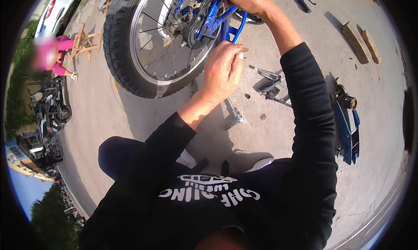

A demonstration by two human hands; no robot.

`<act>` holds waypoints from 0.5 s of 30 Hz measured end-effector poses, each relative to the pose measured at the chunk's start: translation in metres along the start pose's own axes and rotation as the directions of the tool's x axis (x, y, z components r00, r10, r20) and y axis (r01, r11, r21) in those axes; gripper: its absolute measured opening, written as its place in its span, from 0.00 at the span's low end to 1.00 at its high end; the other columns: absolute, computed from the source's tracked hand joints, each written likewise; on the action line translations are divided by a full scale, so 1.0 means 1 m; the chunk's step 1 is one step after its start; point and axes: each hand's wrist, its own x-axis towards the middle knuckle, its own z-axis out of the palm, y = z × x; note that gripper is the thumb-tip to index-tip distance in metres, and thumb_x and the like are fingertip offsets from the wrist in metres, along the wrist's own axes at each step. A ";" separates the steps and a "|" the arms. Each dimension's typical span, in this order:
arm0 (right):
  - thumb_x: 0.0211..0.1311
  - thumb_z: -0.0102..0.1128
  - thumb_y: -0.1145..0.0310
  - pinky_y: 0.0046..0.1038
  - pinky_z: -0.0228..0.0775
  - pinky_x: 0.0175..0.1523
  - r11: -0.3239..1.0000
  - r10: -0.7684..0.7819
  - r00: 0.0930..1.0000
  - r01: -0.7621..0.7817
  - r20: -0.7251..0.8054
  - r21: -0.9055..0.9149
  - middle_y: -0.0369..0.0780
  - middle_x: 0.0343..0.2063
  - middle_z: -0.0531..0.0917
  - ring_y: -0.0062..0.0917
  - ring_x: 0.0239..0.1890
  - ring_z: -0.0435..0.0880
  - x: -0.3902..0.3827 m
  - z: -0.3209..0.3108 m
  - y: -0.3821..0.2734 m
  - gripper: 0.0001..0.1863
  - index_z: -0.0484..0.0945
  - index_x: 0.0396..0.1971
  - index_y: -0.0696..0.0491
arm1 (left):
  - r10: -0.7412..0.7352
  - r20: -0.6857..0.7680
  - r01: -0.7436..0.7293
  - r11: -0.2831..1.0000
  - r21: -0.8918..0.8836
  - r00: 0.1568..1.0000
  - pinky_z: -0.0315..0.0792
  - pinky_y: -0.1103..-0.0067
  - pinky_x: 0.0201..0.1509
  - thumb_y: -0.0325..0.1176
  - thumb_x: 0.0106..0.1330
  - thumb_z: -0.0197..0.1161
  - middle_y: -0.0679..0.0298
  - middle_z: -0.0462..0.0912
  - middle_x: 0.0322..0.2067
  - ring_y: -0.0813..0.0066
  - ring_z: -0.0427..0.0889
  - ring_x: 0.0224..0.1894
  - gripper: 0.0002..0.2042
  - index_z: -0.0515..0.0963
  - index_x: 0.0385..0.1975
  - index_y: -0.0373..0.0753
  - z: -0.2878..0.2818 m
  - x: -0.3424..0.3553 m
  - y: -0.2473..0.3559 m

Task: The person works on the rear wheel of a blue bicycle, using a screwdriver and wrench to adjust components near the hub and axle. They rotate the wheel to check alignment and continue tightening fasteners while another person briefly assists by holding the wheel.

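Note:
At the top of the view is a bicycle wheel [116,58] with a knobby black tyre and silver rim, joined to a blue bicycle frame [210,23]. My right hand [250,1] is closed around an upper blue tube of that frame, thumb toward the wheel. Just below the frame's lower tubes, my left hand [223,71] is closed, its fingers pressed together. Whatever it may hold is hidden by the fingers. Beneath the hands, a silver metal part [235,117] and a grey metal assembly [272,88] lie on the concrete.
Two wooden blocks [356,42] lie at the far right, below a black handlebar-like part [302,1]. A blue and black part [348,128] rests beside my right arm. At left are a wooden stool [85,43], a person in pink [48,54], parked motorcycles [50,115] and a white car [56,10].

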 end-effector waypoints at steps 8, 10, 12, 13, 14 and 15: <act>0.64 0.56 0.77 0.26 0.72 0.32 0.995 -0.017 0.998 0.010 -0.065 -0.094 0.38 0.27 0.81 0.20 0.25 0.78 -0.006 -0.004 -0.004 0.08 0.77 0.41 0.61 | -0.733 0.309 0.757 0.650 0.060 0.605 0.76 0.78 0.33 0.22 0.64 0.54 0.59 0.84 0.26 0.73 0.84 0.27 0.09 0.80 0.39 0.31 0.087 -0.166 -0.160; 0.64 0.56 0.78 0.26 0.72 0.32 0.992 -0.017 0.999 0.011 -0.049 -0.124 0.38 0.26 0.81 0.20 0.24 0.77 -0.008 -0.011 -0.006 0.07 0.77 0.41 0.61 | -0.701 0.314 0.700 0.701 0.137 0.641 0.76 0.73 0.37 0.23 0.61 0.56 0.54 0.84 0.29 0.62 0.84 0.32 0.08 0.82 0.37 0.34 0.107 -0.169 -0.177; 0.64 0.55 0.78 0.26 0.72 0.31 0.987 -0.008 0.999 0.002 -0.037 -0.159 0.38 0.25 0.80 0.20 0.23 0.77 -0.011 -0.016 -0.012 0.06 0.76 0.39 0.61 | -0.678 0.307 0.656 0.731 0.189 0.667 0.77 0.68 0.43 0.25 0.59 0.58 0.50 0.85 0.34 0.55 0.85 0.38 0.08 0.83 0.34 0.37 0.134 -0.147 -0.182; 0.64 0.55 0.78 0.26 0.72 0.31 0.991 0.003 1.000 -0.007 -0.026 -0.136 0.38 0.24 0.79 0.20 0.23 0.77 -0.008 -0.008 -0.010 0.06 0.76 0.39 0.60 | -0.681 0.254 0.661 0.730 0.171 0.686 0.76 0.68 0.43 0.25 0.59 0.58 0.51 0.85 0.34 0.55 0.84 0.38 0.08 0.83 0.35 0.37 0.139 -0.139 -0.190; 0.65 0.55 0.78 0.26 0.72 0.31 0.993 0.015 1.000 -0.017 -0.016 -0.113 0.38 0.24 0.79 0.20 0.23 0.77 -0.005 0.001 -0.007 0.05 0.76 0.39 0.60 | -0.682 0.201 0.665 0.731 0.152 0.703 0.76 0.68 0.43 0.25 0.59 0.58 0.51 0.85 0.33 0.54 0.84 0.38 0.08 0.83 0.35 0.37 0.144 -0.132 -0.198; 0.65 0.54 0.77 0.26 0.72 0.31 0.992 0.036 0.999 -0.039 -0.024 -0.119 0.37 0.24 0.79 0.21 0.22 0.77 -0.005 0.000 -0.008 0.05 0.76 0.39 0.60 | -0.666 0.171 0.657 0.746 0.113 0.727 0.76 0.67 0.43 0.25 0.59 0.57 0.51 0.85 0.32 0.54 0.84 0.38 0.08 0.83 0.35 0.37 0.156 -0.118 -0.198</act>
